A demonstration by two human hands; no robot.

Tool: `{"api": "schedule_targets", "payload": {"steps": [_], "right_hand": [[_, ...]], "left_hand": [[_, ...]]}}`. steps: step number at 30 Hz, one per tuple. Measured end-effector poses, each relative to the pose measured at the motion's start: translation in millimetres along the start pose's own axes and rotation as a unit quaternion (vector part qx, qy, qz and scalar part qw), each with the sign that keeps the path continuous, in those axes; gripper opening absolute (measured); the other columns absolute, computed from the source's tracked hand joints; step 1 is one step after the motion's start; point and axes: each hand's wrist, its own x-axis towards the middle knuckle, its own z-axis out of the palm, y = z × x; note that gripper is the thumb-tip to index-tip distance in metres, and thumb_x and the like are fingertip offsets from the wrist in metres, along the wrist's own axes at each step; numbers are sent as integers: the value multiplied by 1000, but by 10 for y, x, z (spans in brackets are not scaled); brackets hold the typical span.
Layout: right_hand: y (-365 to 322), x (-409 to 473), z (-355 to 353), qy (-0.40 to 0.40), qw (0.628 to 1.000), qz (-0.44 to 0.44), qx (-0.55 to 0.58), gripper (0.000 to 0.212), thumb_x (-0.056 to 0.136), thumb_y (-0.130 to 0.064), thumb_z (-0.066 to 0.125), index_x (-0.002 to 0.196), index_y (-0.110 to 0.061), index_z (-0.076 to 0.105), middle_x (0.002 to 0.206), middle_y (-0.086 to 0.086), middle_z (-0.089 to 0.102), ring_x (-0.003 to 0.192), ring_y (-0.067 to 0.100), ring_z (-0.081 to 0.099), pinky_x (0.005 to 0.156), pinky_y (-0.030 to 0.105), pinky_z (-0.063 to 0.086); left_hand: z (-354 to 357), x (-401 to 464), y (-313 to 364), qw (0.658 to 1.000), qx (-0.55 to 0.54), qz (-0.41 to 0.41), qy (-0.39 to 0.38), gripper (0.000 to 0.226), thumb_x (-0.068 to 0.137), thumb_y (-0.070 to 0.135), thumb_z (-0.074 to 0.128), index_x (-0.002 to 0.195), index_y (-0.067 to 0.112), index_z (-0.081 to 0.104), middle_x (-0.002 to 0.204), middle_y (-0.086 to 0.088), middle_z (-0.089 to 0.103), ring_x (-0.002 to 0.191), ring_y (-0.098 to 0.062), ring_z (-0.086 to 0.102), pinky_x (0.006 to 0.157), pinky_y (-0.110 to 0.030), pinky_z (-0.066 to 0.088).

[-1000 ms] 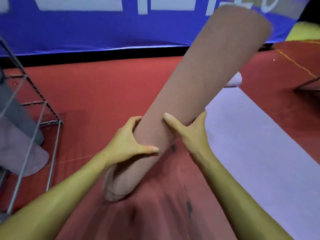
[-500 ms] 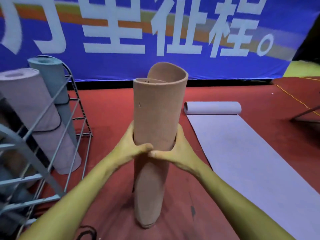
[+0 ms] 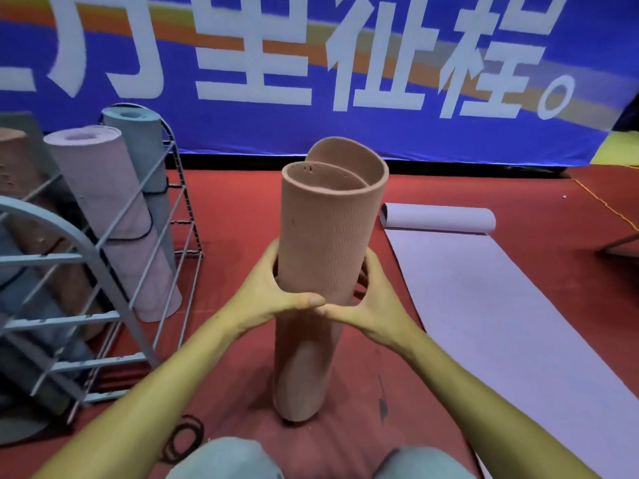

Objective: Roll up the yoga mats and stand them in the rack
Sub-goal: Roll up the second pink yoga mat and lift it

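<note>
A rolled tan yoga mat [image 3: 323,233] stands upright on the red floor right in front of me, its top loosely coiled. My left hand [image 3: 273,299] and my right hand [image 3: 370,302] grip it around the middle from either side, thumbs meeting at the front. At the left stands a grey metal rack [image 3: 114,271] holding a pink rolled mat [image 3: 114,219], a grey-blue rolled mat [image 3: 141,150] and a brown one [image 3: 17,167]. A lilac mat [image 3: 501,305] lies mostly unrolled on the floor to the right, curled only at its far end.
A blue banner [image 3: 311,63] with white characters runs along the back wall. Black elastic bands [image 3: 183,440] lie on the floor near my left knee. A metal leg [image 3: 619,243] pokes in at the right edge.
The tan mat went from leaning far to the right to standing upright on its end. My hands closed around its middle, and the view rose to show the rack.
</note>
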Motion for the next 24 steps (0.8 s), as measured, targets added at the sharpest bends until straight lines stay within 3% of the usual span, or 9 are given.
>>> {"api": "schedule_targets", "payload": {"steps": [2,4,6,9,11,13,16,19,24], "right_hand": [[6,18,-62,-3,1000,-20,1,114,65,-31,103,155,-33,33,145,-19,58,134,3,57,109,33,52],[-61,23,-28,-32,999,-20,-2,117,65,-30,103,156,-34,29,146,-18,57,134,4,57,109,39,53],[-203,27,-70,-25,999,-30,-3,120,66,-30,102,158,-34,27,148,-16,55,134,6,57,110,42,52],[-708,77,-281,12,993,-114,27,120,75,-21,96,165,-33,17,160,-11,42,142,8,50,113,36,49],[-1036,175,-430,40,979,-200,1,106,84,-23,89,165,-30,21,164,-9,34,146,7,44,117,38,44],[-1087,314,-457,48,961,-260,-78,81,92,-28,80,160,-23,37,163,-3,36,150,11,39,119,42,41],[-712,308,-302,17,968,-219,-122,61,95,-31,71,152,-16,52,156,3,49,150,13,40,119,48,39],[-417,208,-191,25,975,-189,-118,50,99,-35,68,146,-18,60,155,-2,50,149,7,41,121,43,38],[-359,287,-175,57,979,-183,-74,38,96,-33,76,131,-18,71,147,-5,60,141,6,51,117,38,43]], "left_hand": [[2,58,27,1000,-9,25,1,112,52,37,98,148,24,43,141,9,64,132,-8,60,105,-27,50],[-18,62,98,1000,-6,24,-6,110,53,39,98,146,23,42,140,8,63,131,-9,60,105,-31,49],[-35,96,255,999,-3,44,-1,118,51,50,100,150,23,41,143,10,62,134,-9,58,110,-37,49],[-124,148,725,992,9,126,21,135,59,75,87,166,26,22,163,16,41,149,-6,41,117,-28,42],[-212,266,1033,983,42,179,11,117,74,81,72,166,25,26,167,14,35,152,-8,37,120,-31,39],[-215,378,1083,978,83,189,-9,85,90,67,66,156,18,47,159,5,50,147,-14,46,122,-44,39],[-83,323,797,986,96,135,-3,60,92,45,71,140,11,64,140,-3,67,133,-17,61,116,-50,44],[6,235,522,986,109,122,-1,43,95,36,71,132,14,70,131,2,72,127,-16,65,113,-48,48],[5,284,500,977,144,140,77,36,91,47,69,118,26,77,124,21,70,130,-5,59,113,-39,46]]}}
